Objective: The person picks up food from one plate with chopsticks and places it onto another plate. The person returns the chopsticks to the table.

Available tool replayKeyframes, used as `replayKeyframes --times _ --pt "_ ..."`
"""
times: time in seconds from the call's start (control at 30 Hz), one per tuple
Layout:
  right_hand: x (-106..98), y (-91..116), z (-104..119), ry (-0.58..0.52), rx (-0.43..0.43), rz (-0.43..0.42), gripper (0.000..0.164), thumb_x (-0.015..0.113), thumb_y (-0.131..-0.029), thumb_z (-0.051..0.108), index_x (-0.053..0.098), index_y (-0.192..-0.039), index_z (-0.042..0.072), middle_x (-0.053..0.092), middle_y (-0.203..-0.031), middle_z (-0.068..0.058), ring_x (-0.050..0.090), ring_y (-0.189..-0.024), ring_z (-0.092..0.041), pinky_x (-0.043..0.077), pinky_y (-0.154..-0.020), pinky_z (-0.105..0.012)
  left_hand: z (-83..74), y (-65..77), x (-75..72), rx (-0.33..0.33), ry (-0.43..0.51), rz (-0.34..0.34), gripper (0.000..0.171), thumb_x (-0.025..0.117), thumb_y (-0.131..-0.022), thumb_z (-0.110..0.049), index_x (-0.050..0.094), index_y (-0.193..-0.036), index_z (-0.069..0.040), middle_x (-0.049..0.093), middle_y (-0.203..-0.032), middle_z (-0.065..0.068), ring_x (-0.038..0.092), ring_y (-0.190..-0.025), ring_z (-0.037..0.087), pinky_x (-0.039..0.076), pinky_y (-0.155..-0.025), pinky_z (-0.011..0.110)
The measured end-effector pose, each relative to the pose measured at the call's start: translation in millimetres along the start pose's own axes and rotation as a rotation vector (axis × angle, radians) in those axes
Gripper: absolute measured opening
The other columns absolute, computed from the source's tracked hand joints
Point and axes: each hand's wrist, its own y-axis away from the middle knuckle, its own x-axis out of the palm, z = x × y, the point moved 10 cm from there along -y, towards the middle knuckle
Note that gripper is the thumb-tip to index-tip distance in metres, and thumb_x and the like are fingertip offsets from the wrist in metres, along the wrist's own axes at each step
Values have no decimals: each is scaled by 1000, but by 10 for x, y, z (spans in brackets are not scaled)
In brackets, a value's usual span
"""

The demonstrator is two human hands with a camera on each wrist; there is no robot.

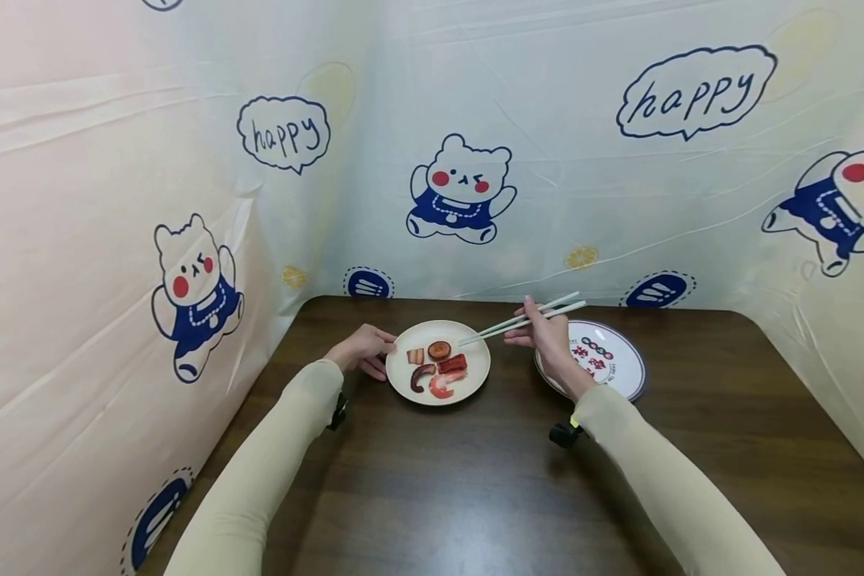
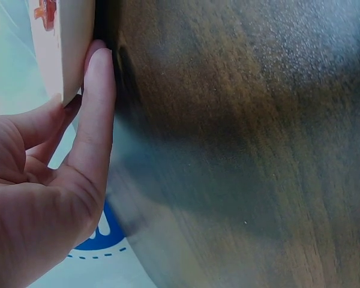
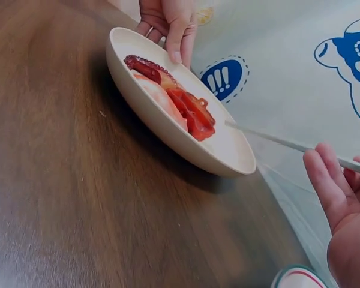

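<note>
My left hand (image 1: 363,350) grips the left rim of a cream plate (image 1: 477,372), thumb on the rim. On the plate lie food pieces: a round brown slice (image 1: 439,350), a small striped piece (image 1: 415,356), a dark curled tentacle (image 1: 421,376), a red slab (image 1: 452,364) and a pink shrimp (image 1: 442,387). My right hand (image 1: 550,340) holds a pair of pale chopsticks (image 1: 497,331). Their tips reach over the plate's right side, close to the round slice, with no food between them. In the right wrist view, one chopstick tip meets the plate's inner surface.
A white plate (image 1: 625,374) with a blue rim and red lettering sits on the right, partly under my right hand and forearm. Brown wooden table (image 1: 432,496) spreads beneath everything. Printed cloth (image 1: 562,200) hangs behind the table's far edge and along its sides.
</note>
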Motion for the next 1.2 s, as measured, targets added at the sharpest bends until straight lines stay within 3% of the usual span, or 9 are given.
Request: replayKeyframes --times 0.23,0.5,0.87,1.2 --pt "-149 89 57 3 2 14 50 58 -110 32 59 -110 -19 69 -85 -22 75 -64 -24 67 -71 -43 5 -5 5 0 -8 2 43 58 -110 -13 56 -151 -2 59 -138 24 75 -77 28 67 -70 39" --pt "-310 230 141 62 0 24 44 59 -109 36 64 -104 -7 71 -80 -20 76 -67 -25 67 -72 -43 9 -26 7 -4 -4 4 42 57 -110 -13 56 -151 -2 57 -139 24 74 -80 29 67 -72 40" --pt "-546 346 213 101 4 0 55 58 -109 37 58 -114 -18 74 -82 -18 77 -68 -23 66 -71 -40 50 -56 -7 -13 4 4 43 58 -110 -13 55 -152 -2 56 -142 26 74 -78 29 67 -71 40" --pt "-666 430 312 93 -35 -21 42 58 -110 33 65 -100 -7 73 -78 -14 76 -64 -22 66 -67 -39 54 -75 7 -5 25 18 44 57 -110 -13 53 -153 -1 54 -146 28 75 -77 27 67 -70 40"
